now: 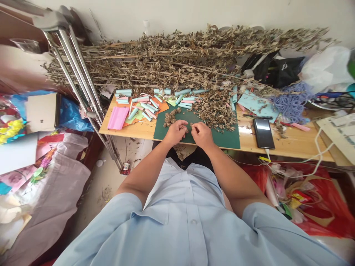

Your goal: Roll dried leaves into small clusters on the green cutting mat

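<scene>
Over the front edge of a green cutting mat point(227, 140), both hands work close together. My left hand point(177, 132) is closed, fingers curled, with a bit of brown dried leaf showing at its fingertips. A short gap away, my right hand point(202, 134) pinches a small piece of dried leaf between thumb and fingers. Just behind my left hand sits a small heap of rolled leaf balls point(170, 117). A larger pile of loose dried leaves point(217, 111) covers the mat's right half, behind my right hand.
Paper rolls point(149, 108) and a pink paper stack point(118, 118) lie at left on the wooden table point(138, 130). Long dried plant stalks point(166, 61) span the back. Metal crutches point(80, 74) lean at left. A phone point(263, 133) with a cable lies at right.
</scene>
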Tool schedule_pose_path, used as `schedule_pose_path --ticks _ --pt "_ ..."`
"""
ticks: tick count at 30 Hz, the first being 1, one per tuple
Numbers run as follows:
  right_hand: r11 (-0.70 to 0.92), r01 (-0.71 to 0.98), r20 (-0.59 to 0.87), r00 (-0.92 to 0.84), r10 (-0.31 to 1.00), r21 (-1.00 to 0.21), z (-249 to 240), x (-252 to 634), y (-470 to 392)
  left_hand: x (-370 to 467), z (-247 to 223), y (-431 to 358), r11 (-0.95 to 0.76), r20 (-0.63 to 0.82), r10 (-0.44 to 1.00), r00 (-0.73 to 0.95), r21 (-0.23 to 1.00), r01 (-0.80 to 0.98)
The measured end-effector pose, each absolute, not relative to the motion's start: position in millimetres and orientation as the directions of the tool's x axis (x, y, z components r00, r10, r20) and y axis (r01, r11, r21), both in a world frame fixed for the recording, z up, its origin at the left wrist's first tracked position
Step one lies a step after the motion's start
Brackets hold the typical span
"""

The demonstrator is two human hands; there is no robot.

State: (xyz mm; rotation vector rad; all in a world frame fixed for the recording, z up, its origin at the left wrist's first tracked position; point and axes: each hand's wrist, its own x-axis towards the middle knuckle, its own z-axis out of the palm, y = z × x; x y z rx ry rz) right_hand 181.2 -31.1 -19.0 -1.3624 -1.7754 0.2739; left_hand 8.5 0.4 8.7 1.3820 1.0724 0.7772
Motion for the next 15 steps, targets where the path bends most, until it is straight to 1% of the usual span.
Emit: schedule_pose_path --ticks 2,7,11,15 --pt "0.353 0.666 0.482 0.012 0.876 -0.657 -19.6 182.1 -30.2 8.0 8.1 0.7 0.099 -0.143 0.924 0.356 0.985 0.141" --pt "0.405 0.596 0.453 -0.076 0.888 -0.693 -16.3 182.2 -31.0 7.5 8.5 0.0 0.105 -0.145 0.926 0.35 0.986 0.129" --pt "0.445 0.574 0.442 -0.154 0.883 -0.688 -12.3 181.6 -32.6 6.7 7.6 -0.2 0.079 -0.123 0.927 0.355 0.987 0.137" --pt "0.465 0.579 0.453 -0.177 0.874 -0.669 -13.9 181.9 -33.0 6.0 7.2 -0.1 0.076 -0.126 0.927 0.354 0.985 0.152"
